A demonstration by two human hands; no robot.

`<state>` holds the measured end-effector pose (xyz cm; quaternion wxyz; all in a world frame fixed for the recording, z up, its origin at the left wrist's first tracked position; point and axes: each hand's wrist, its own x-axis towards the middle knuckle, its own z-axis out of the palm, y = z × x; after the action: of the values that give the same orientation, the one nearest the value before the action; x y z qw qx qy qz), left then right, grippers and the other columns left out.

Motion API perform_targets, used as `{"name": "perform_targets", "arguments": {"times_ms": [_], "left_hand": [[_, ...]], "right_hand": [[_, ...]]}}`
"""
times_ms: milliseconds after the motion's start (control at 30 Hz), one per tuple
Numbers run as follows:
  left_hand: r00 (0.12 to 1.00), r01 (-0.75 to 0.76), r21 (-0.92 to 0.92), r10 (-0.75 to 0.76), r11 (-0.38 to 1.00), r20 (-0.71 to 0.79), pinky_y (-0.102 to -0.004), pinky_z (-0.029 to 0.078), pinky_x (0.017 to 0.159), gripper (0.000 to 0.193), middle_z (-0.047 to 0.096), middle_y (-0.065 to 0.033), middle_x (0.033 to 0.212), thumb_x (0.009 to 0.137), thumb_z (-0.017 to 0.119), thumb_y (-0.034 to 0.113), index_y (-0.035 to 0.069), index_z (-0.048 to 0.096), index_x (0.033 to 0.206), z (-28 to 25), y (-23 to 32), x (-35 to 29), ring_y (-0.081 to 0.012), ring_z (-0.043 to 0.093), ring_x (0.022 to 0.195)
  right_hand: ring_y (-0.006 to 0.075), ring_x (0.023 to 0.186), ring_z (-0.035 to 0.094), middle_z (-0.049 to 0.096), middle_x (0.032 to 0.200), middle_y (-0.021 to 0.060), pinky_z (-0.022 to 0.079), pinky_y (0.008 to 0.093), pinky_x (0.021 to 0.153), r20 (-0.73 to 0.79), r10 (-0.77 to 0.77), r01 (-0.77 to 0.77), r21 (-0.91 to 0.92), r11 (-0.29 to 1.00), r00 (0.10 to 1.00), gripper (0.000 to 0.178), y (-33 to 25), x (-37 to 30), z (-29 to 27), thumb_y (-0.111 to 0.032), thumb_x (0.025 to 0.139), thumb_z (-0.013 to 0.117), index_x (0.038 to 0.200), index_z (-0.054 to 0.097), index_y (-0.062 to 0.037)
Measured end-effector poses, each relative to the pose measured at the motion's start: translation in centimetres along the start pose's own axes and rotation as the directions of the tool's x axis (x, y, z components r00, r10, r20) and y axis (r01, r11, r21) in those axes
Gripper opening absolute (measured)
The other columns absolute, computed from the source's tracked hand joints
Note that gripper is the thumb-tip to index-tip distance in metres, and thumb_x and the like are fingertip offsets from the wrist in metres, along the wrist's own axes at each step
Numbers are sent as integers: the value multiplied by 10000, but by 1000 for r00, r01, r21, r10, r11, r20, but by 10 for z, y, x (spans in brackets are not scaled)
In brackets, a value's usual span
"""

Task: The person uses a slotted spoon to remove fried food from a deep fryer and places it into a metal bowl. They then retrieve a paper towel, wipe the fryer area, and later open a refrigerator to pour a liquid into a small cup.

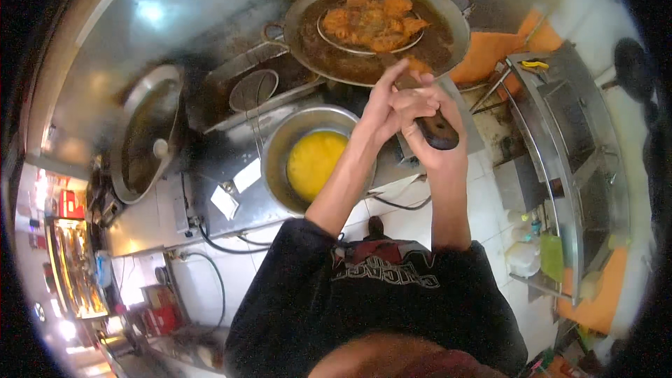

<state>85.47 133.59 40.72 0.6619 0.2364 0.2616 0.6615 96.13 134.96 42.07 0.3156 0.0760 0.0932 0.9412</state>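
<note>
My left hand (387,101) and my right hand (448,110) are close together, both closed round the handle of a wide skimmer (439,133). The dark brown end of its handle juts out toward me below my fingers. On the skimmer's round head sits a heap of orange-brown fried pieces (374,22), which look like battered chicken. This head is over the brown oil in a large two-handled wok (297,10), at the far side. Whether it touches the oil I cannot tell. My hands are near the wok's front rim, and my fingers hide part of the handle.
A steel pot (269,161) of yellow liquid stands left of my forearms. Behind it lies a round mesh strainer (253,91) with a long wire handle. Another large pan (119,157) is at the left. A metal rack (570,189) stands right, and a hose (222,287) hangs lower left.
</note>
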Motion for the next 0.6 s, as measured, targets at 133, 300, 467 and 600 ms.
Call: {"name": "perform_targets", "arguments": {"times_ms": [133,300,467,600], "left_hand": [[994,83,-76,-88,994,-65,-344,554,648,240,603,-148,813,800,574,163,-37,529,925,-3,-10,12,-255,629,716],[991,-73,19,75,997,-115,-342,555,654,210,579,-114,845,791,576,100,-32,508,938,13,-23,-3,-184,593,710],[987,-121,104,131,987,-95,-258,508,607,166,619,-101,802,793,587,96,-12,524,902,24,-28,-33,-128,590,706],[989,-132,120,140,984,-57,-214,477,590,178,623,-89,782,795,590,102,-21,520,904,31,-28,-74,-112,586,672]], "right_hand": [[134,620,474,404,779,79,460,254,536,-124,68,-72,-24,997,990,165,-9,-24,17,-19,863,431,972,359,82],[133,611,468,378,759,81,438,254,508,-5,222,-220,133,966,975,167,-1,-49,24,-18,845,412,961,362,91],[119,607,465,371,778,82,436,243,490,3,308,-305,144,941,951,261,15,-79,33,-15,842,377,1059,327,120],[119,606,467,362,787,78,440,246,490,13,315,-314,120,942,949,336,43,-110,32,-19,840,372,1141,296,109]]}}
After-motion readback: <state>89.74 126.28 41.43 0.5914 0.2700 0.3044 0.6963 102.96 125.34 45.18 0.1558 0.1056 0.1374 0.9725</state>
